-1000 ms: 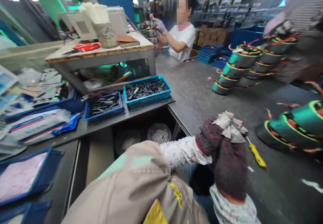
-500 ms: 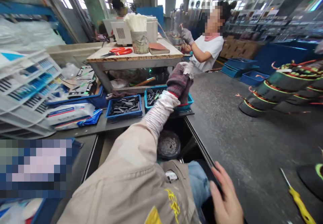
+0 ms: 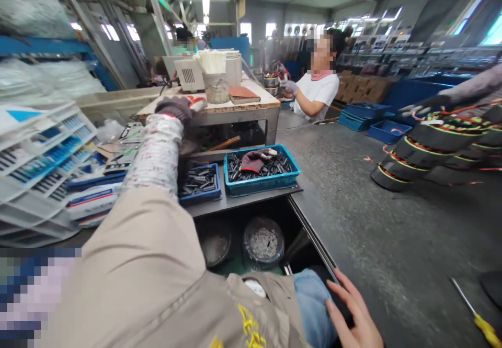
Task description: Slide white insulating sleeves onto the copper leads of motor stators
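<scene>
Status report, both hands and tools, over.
Left hand, gloved, at red-handled scissors; grip unclear. Right hand bare, open, at edge of table. Cup close beside scissors.

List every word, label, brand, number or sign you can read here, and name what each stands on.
No text here can be read.
Yellow marks on the wearer's tan jacket: perhaps lettering, but too blurred to read.
White bag with blue and red stripes, at left: any print is too small and blurred.

Red handles (image 3: 195, 97) show near the pale surface's (image 3: 265, 96) front edge. The left sleeve (image 3: 155, 146) is white, speckled; one tray (image 3: 261, 183) is turquoise.
</scene>
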Available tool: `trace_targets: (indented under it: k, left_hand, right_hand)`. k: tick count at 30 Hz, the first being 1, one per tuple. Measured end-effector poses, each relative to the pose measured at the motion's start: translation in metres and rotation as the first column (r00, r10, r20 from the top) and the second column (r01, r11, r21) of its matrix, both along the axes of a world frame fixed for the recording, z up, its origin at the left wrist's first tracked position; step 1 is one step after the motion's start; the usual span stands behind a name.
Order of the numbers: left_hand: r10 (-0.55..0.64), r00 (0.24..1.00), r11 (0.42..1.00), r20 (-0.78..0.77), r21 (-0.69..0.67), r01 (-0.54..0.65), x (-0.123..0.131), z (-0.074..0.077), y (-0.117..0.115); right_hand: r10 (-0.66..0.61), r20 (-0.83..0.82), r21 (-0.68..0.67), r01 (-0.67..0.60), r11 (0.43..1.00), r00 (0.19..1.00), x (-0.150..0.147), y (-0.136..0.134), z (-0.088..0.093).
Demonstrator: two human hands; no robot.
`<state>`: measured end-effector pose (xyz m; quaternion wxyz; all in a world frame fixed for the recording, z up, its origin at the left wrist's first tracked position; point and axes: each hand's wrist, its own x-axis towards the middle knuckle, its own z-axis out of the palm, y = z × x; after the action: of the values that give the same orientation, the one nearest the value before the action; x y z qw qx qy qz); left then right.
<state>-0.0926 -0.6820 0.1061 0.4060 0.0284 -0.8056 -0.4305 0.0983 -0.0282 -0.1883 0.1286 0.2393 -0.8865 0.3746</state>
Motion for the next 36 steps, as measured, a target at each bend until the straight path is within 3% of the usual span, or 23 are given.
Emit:
trace_targets:
  k: [3,6,8,11,13,15,16,18,19,21,23,26,28,31,32,33,34,35,36]
  left_hand:
    - [0.134,0.99,0.968,0.031,-0.219,-0.124,0.022,-0.012,0.001]
    - [0.011,0.987,0.924,-0.158,-0.376,-0.071,0.055,-0.023,0.029]
    - [-0.056,0.988,0.909,-0.147,-0.418,-0.011,0.079,-0.026,0.066]
    - [-0.15,0.979,0.929,0.141,-0.32,0.189,0.104,-0.023,0.149]
    - [-0.275,0.911,0.906,0.306,-0.234,0.352,0.11,-0.021,0.21]
    - [-0.443,0.795,0.759,0.415,-0.299,0.579,0.108,-0.023,0.262]
    - [-0.543,0.728,0.641,0.418,-0.354,0.681,0.105,-0.026,0.283]
    - [-0.705,0.61,0.396,0.362,-0.513,0.762,0.099,-0.035,0.314]
    - [-0.77,0.547,0.27,0.329,-0.609,0.746,0.096,-0.04,0.326]
    - [-0.852,0.448,0.087,0.271,-0.771,0.631,0.09,-0.049,0.344]
    - [-0.891,0.389,0.012,0.235,-0.844,0.537,0.085,-0.054,0.358]
    - [-0.898,0.353,-0.002,0.264,-0.804,0.595,0.08,-0.05,0.375]
    - [-0.861,0.339,-0.047,0.378,-0.724,0.688,0.08,-0.041,0.385]
    - [-0.812,0.259,-0.112,0.523,-0.575,0.811,0.089,-0.024,0.394]
    - [-0.822,0.229,-0.093,0.521,-0.52,0.849,0.091,-0.018,0.395]
    - [-0.843,0.219,-0.043,0.491,-0.468,0.883,0.092,-0.012,0.393]
    - [-0.864,0.245,0.044,0.44,-0.417,0.908,0.09,-0.006,0.388]
    - [-0.875,0.316,0.183,0.366,-0.355,0.917,0.084,0.001,0.379]
    - [-0.867,0.428,0.362,0.255,-0.268,0.893,0.072,0.008,0.366]
  right_hand:
    - [-0.012,-0.096,-0.007,0.011,1.0,0.995,-0.005,-0.016,0.008]
    - [-0.045,-0.183,-0.062,0.034,0.997,0.982,-0.01,-0.035,0.03]
    - [-0.06,-0.249,-0.114,0.032,0.993,0.967,-0.018,-0.049,0.055]
    - [-0.039,-0.408,-0.214,-0.054,0.975,0.912,-0.039,-0.069,0.1]
    - [0.012,-0.494,-0.238,-0.148,0.96,0.869,-0.056,-0.081,0.127]
    - [0.084,-0.443,-0.211,-0.194,0.958,0.893,-0.072,-0.09,0.146]
    - [0.137,-0.362,-0.183,-0.215,0.959,0.922,-0.079,-0.093,0.152]
    - [0.258,-0.163,-0.122,-0.279,0.953,0.952,-0.086,-0.096,0.155]
    - [0.314,-0.086,-0.094,-0.321,0.942,0.946,-0.087,-0.097,0.154]
    - [0.34,-0.069,-0.045,-0.343,0.938,0.938,-0.086,-0.095,0.146]
    - [0.214,-0.245,0.017,-0.216,0.976,0.946,-0.083,-0.093,0.137]
    - [-0.075,-0.579,0.029,0.113,0.993,0.812,-0.08,-0.088,0.128]
    - [-0.2,-0.641,-0.038,0.23,0.973,0.741,-0.081,-0.085,0.126]
    - [-0.255,-0.535,-0.163,0.198,0.967,0.805,-0.09,-0.079,0.122]
    - [-0.253,-0.462,-0.202,0.177,0.963,0.85,-0.093,-0.076,0.119]
    - [-0.266,-0.368,-0.251,0.18,0.951,0.891,-0.097,-0.072,0.114]
    - [-0.289,-0.252,-0.308,0.206,0.929,0.924,-0.099,-0.068,0.109]
    - [-0.321,-0.12,-0.371,0.257,0.892,0.939,-0.101,-0.064,0.103]
    - [-0.348,0.015,-0.429,0.32,0.845,0.938,-0.101,-0.059,0.097]
